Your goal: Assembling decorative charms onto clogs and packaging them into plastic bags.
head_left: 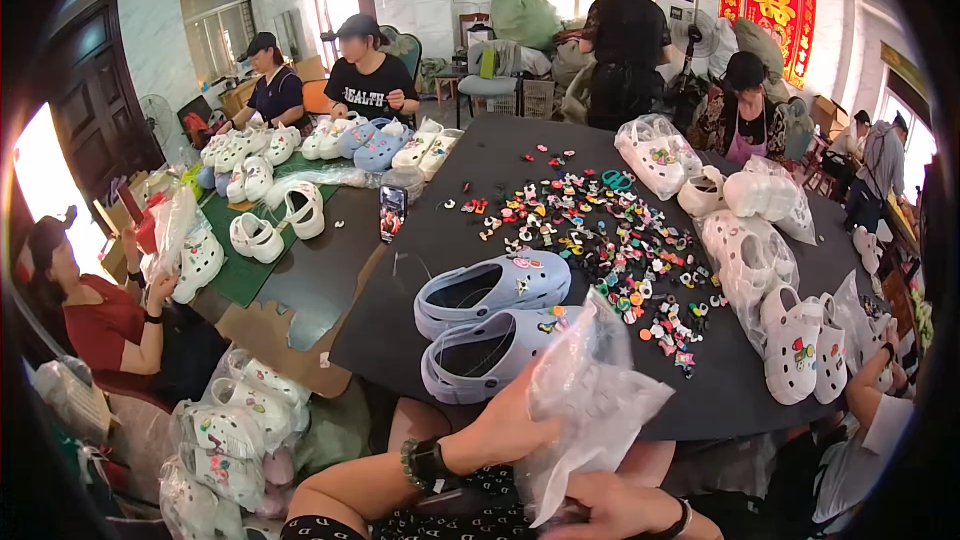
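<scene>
Clear plastic bag [590, 405]: crumpled, upright, held at table's near edge, mouth toward the clogs. Two pale blue clogs [490, 320]: side by side on black tabletop, charms fitted, toes pointing right, just beside bag.

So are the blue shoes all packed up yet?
Not yet. The two blue clogs already wear charms but lie bare on the black table. The left hand and right hand hold a clear plastic bag with nothing in it. Many loose charms remain scattered.
</scene>
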The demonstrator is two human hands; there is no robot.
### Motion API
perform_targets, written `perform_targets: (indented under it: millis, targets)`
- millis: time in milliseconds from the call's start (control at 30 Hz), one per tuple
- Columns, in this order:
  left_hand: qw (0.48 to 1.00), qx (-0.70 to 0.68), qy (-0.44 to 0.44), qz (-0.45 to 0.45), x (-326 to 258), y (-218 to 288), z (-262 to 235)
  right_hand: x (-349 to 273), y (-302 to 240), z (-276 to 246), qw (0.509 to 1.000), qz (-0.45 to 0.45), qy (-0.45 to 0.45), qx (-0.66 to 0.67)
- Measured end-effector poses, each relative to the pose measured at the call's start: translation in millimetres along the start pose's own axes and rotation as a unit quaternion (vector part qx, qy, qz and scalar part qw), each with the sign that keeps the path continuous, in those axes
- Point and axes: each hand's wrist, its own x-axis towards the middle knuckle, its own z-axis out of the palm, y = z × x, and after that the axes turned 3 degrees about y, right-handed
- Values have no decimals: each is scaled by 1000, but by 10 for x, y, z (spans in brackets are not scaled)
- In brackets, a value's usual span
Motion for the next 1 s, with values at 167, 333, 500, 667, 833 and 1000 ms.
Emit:
perform_targets:
  millis: [167, 333, 500, 667, 833, 1000]
  targets:
    - [969, 33, -66, -235, -65, -188, -304, -139, -4, -240, 970, -78, 139, -182]
    - [933, 51, -353, -56, 6, -29, -418, -27, 144, -335, 919, -62, 251, -298]
    - [808, 73, -565, -150, -71, -178, -288, 172, 159, -198, 984, -118, 45, -128]
    - [894, -14, -445, -57, -246, -513, -274, 274, 102, -233, 953, -211, -130, -176]
    - [804, 127, -522, -257, 45, -315, -232, 222, 121, -278, 960, -176, -124, -181]
    - [906, -168, -221, -319, 21, 20, -231, 109, 163, -357, 970, -151, 93, -163]
